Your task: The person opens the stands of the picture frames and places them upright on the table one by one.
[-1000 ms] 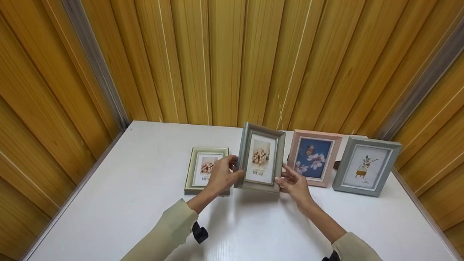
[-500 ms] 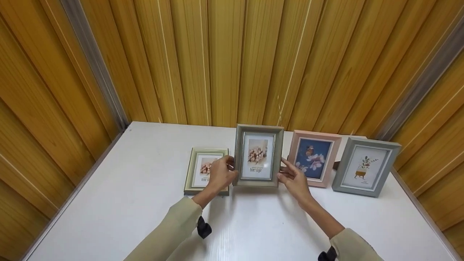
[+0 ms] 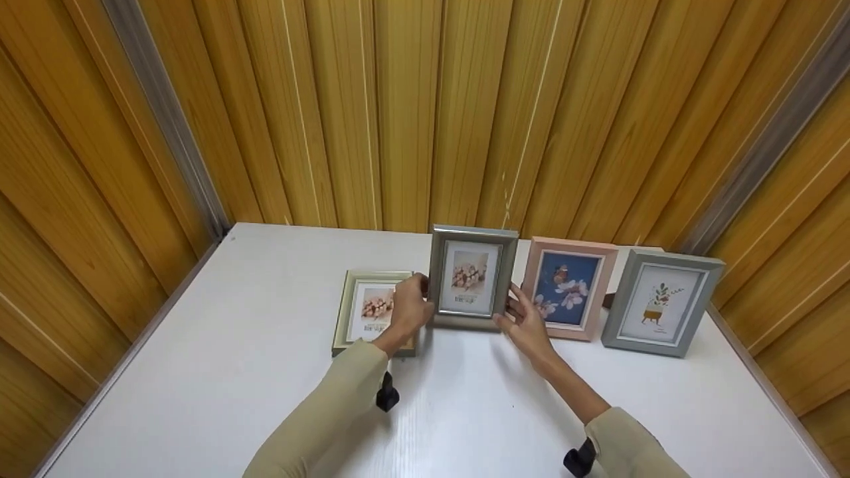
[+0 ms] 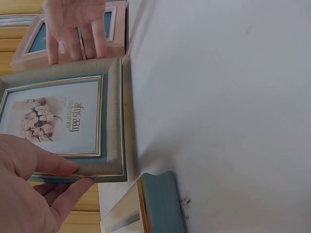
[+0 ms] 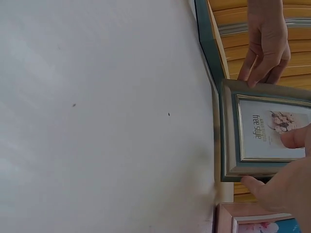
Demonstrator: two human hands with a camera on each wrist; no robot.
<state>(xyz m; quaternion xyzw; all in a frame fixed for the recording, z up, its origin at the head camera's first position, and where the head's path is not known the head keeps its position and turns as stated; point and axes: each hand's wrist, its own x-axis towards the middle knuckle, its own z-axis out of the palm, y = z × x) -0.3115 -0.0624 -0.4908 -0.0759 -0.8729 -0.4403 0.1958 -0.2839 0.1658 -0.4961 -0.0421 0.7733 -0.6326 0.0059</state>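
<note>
A champagne-toned picture frame (image 3: 471,323) with a rose-bouquet print stands nearly upright near the back of the white table. My left hand (image 3: 411,302) grips its left side; in the left wrist view the thumb lies on the front and fingers reach round the edge. At the opposite side, my right hand (image 3: 524,325) holds the frame, thumb by the lower front corner and fingers along the edge. A smaller pale green-gold picture frame (image 3: 341,312) with a similar print sits to the left, partly covered by my left hand and wrist.
Right of the held frame stands a pink picture frame (image 3: 603,285) with a blossom print. Farther right is a grey-green picture frame (image 3: 698,312) showing a potted plant. Wood-look panels (image 3: 398,113) rise behind the white table (image 3: 199,372).
The held picture frame has turned from a slant to face forward, then moved slightly back, its top edge now showing. Both hands stayed on its sides. The other frames kept their places.
</note>
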